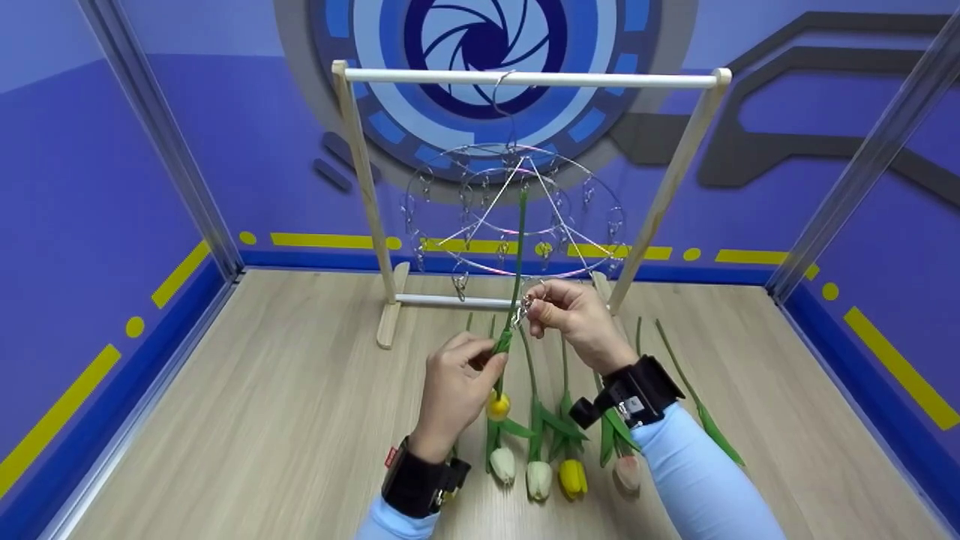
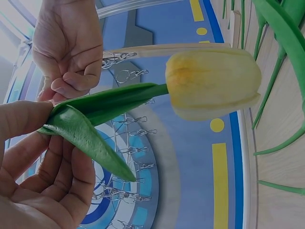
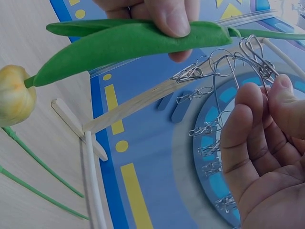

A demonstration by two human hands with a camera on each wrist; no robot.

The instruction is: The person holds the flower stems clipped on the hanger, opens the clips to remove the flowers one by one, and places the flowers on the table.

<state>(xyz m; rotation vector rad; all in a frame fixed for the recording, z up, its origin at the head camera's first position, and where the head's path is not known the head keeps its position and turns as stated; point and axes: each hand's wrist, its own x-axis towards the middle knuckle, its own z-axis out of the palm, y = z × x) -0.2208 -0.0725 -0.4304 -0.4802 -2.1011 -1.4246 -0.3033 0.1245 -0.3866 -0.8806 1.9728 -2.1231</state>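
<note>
My left hand (image 1: 459, 384) pinches a yellow artificial tulip (image 2: 214, 85) between thumb and fingers where its green leaves (image 3: 128, 50) wrap the stem. The bloom points down and the long stem (image 1: 519, 247) rises in front of a round wire clip hanger (image 1: 489, 268). Beside it, my right hand (image 1: 583, 321) pinches a metal wire clip (image 3: 257, 57) of that hanger between thumb and forefinger. In the right wrist view the clip is right at the stem, just above the leaves. The hanger's other metal clips (image 1: 460, 285) dangle around its rings.
A wooden rack (image 1: 667, 187) with a white top rod (image 1: 600, 78) carries the hanger by its hook. On the wood-grain table (image 1: 300, 420) lie white tulips (image 1: 502, 466), another yellow tulip (image 1: 573, 478) and a pale pink tulip (image 1: 628, 475). A green stem (image 1: 679, 364) lies farther right.
</note>
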